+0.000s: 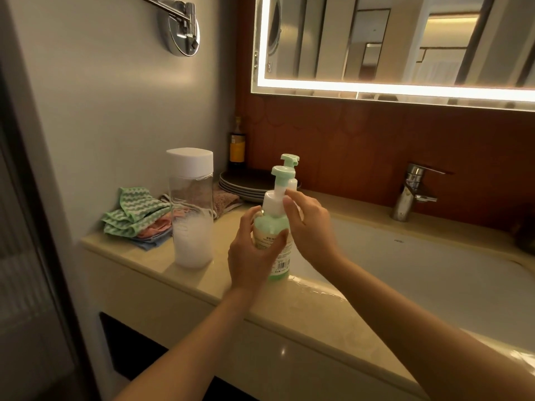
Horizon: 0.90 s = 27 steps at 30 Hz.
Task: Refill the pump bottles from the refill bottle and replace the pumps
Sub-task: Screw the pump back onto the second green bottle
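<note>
Left hand (251,257) curls round the smooth green cylindrical pump bottle (272,228); right hand (312,227) pinches its rounded white plastic collar (271,202).

We face a pale wall (115,82) on the left and a brown wood panel (362,140) behind the white sink (434,270). A light-edged mirror (390,39) glows above; a chrome tap (411,192) stands on the beige surface (304,311).

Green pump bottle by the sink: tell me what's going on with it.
A person's left hand grips the pale green plastic pump bottle, upright at the edge of the beige counter, while the right hand pinches its white pump collar. A second green-topped pump bottle stands just behind. The tall clear refill bottle, white-capped and partly full, stands to the left.
</note>
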Each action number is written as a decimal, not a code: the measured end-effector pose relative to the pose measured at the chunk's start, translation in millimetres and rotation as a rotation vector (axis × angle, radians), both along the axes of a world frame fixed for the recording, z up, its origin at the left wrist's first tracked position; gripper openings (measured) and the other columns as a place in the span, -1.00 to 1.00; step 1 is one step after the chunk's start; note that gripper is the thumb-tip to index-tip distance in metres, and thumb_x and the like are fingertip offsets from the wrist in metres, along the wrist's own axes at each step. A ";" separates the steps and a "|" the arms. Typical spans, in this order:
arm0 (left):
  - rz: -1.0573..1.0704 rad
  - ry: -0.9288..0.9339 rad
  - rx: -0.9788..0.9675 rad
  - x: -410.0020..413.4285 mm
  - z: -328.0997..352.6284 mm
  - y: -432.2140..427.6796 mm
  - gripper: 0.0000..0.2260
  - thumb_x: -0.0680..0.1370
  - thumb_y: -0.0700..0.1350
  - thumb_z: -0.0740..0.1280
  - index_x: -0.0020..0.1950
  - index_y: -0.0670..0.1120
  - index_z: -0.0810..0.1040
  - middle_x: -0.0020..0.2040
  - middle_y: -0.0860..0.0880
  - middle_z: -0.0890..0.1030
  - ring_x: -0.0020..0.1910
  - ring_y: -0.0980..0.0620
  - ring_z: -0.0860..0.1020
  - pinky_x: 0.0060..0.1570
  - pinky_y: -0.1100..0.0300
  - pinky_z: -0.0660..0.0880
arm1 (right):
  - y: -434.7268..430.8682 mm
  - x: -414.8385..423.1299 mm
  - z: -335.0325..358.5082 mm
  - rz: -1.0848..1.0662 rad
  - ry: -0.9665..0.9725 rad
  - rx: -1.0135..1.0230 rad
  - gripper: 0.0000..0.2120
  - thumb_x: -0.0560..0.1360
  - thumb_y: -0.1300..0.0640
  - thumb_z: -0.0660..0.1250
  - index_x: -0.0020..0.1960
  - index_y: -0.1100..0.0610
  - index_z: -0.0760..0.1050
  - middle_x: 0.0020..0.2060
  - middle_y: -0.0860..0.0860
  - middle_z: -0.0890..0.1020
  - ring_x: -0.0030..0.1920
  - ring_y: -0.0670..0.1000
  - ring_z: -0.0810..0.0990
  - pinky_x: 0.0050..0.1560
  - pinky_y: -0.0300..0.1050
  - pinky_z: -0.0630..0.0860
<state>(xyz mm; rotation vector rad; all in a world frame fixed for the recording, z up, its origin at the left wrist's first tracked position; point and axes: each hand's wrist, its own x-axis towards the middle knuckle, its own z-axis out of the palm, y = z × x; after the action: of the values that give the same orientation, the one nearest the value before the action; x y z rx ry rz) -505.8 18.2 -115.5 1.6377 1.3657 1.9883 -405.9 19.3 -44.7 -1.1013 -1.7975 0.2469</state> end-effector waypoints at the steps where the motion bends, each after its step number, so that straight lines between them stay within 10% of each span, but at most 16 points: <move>1: -0.003 -0.005 -0.007 0.3 0.0 0.2 -0.37 0.32 0.28 0.37 0.29 0.04 0.35 0.13 0.16 0.46 0.05 0.17 0.50 0.03 0.12 0.56 | -1.3 4.1 -1.2 -0.033 0.012 0.026 -0.71 0.58 0.03 0.15 0.22 0.08 0.50 0.12 0.03 0.58 0.15 0.00 0.47 0.21 0.12 0.40; 6: -0.028 -0.017 -0.023 -0.4 0.5 -1.5 -0.36 0.30 0.31 0.33 0.30 0.06 0.33 0.14 0.16 0.46 0.07 0.17 0.51 0.05 0.13 0.56 | 7.2 3.2 7.1 -0.045 0.002 0.046 -0.78 0.44 -0.02 0.36 -0.02 0.05 0.38 -0.05 -0.09 0.45 0.00 -0.05 0.40 0.09 0.06 0.45; 13: -0.026 -0.038 -0.003 0.0 2.2 -3.5 -0.39 0.27 0.30 0.32 0.26 0.11 0.35 0.06 0.19 0.48 0.00 0.30 0.50 -0.02 0.11 0.58 | 5.5 -11.1 -0.9 0.222 0.072 -0.195 -0.63 0.54 -0.06 0.20 0.28 0.07 0.32 0.14 0.03 0.48 0.12 0.01 0.49 0.06 -0.10 0.51; 20: -0.036 -0.019 -0.012 -0.4 2.4 -2.6 -0.34 0.31 0.26 0.43 0.29 0.01 0.35 0.13 0.16 0.46 0.07 0.12 0.53 0.02 0.13 0.56 | 2.0 -4.8 -2.3 -0.129 0.005 0.148 -0.80 0.52 -0.03 0.25 0.02 0.09 0.43 -0.10 -0.05 0.44 -0.05 -0.03 0.41 0.03 -0.02 0.46; 27: -0.019 -0.030 -0.005 -1.2 1.1 -1.7 -0.38 0.27 0.31 0.34 0.26 0.12 0.33 0.08 0.19 0.49 0.01 0.25 0.51 -0.03 0.15 0.58 | 12.1 -20.6 -2.4 0.125 0.114 -0.158 -0.57 0.55 -0.10 0.15 0.32 0.11 0.28 0.18 0.09 0.49 0.15 0.05 0.51 0.14 0.08 0.52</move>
<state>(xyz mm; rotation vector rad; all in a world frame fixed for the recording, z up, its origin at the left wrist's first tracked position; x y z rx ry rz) -507.0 16.5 -114.4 1.6057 1.3384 1.9895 -426.5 31.4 -47.1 -1.0628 -1.7696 0.5242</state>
